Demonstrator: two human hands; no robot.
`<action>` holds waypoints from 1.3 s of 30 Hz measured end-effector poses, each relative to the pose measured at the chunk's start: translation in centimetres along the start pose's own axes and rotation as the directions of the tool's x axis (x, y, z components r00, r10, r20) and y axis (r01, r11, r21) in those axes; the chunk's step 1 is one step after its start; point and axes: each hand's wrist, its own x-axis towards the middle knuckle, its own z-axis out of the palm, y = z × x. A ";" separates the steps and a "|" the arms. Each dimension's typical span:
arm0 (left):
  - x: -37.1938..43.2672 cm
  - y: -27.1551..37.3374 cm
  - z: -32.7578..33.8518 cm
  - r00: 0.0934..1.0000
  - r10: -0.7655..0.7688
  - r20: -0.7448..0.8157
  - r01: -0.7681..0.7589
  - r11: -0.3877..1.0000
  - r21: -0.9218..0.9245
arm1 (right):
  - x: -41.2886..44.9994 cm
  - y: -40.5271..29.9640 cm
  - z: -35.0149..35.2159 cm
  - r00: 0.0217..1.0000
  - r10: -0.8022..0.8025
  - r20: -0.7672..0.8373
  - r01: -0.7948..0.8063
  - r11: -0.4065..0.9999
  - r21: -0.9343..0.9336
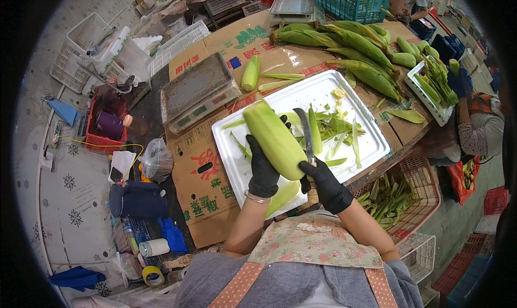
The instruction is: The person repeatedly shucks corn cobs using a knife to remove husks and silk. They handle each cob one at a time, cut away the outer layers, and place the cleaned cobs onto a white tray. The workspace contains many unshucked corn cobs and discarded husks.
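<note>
My left hand [262,166], in a black glove, grips a pale green ear of corn in its husk [274,142], tilted above a white foam tray [363,106]. My right hand [325,182], also black-gloved, holds the wooden handle of a curved knife [307,134]. The blade points away from me, just right of the ear, and a finger of this hand touches the ear's near end. Cut husk pieces [335,128] and yellow corn bits [338,93] lie in the tray. Beyond it a trimmed ear [251,73] rests on the cardboard, left of a pile of unhusked corn [355,53].
A weighing scale [200,91] stands left of the tray, another scale [293,7] at the back beside a teal crate [347,3]. A smaller foam tray with greens [434,87] is at right. Below the table edge stands a crate of husks [430,186]. Co-workers [480,124] are at right.
</note>
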 end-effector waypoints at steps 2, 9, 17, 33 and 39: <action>-0.6 -0.7 0.2 0.998 0.032 -0.048 -0.030 0.998 0.047 | 0.1 -0.2 -0.5 0.998 0.069 0.012 -0.070 0.979 0.192; 0.0 -2.5 -2.1 1.000 -0.005 -0.014 0.008 0.969 0.249 | -0.3 0.3 -1.6 0.994 0.049 -0.098 -0.032 0.985 0.172; -0.1 -3.9 -2.4 0.969 -0.247 -0.019 0.247 0.967 0.066 | -4.0 -2.7 -0.8 0.591 -0.797 -0.121 0.206 0.294 -0.933; 0.7 -2.9 -2.2 0.992 -0.124 -0.016 0.124 0.992 -0.007 | -8.6 -1.6 2.2 0.795 -0.606 0.017 0.150 0.168 -0.974; 0.0 -2.0 -0.9 0.986 -0.166 0.001 0.165 0.986 0.028 | -6.8 -3.1 1.7 0.687 -0.726 0.038 0.213 0.151 -0.965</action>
